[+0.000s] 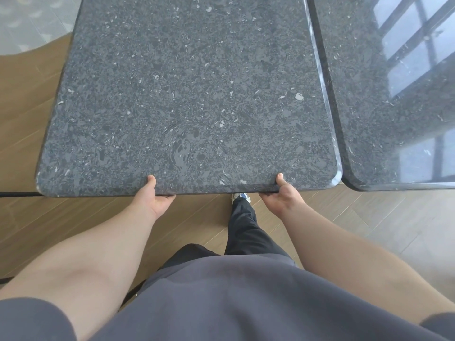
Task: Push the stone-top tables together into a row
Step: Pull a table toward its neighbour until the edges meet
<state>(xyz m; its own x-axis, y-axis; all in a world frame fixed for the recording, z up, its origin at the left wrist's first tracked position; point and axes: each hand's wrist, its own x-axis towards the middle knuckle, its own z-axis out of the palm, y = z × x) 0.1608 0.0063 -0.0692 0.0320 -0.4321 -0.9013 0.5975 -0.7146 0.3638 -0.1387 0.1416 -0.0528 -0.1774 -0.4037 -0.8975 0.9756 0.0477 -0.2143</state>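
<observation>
My left hand [157,198] and right hand [283,195] both grip the near edge of the stone tabletop [187,94], thumbs on top, fingers curled beneath. The neighbouring tabletop [384,114] sits just beside it on the right, a narrow dark gap between. Judgement: slide right evenly, keeping near edges flush, to avoid knocking stone corners. No containers in view.
</observation>
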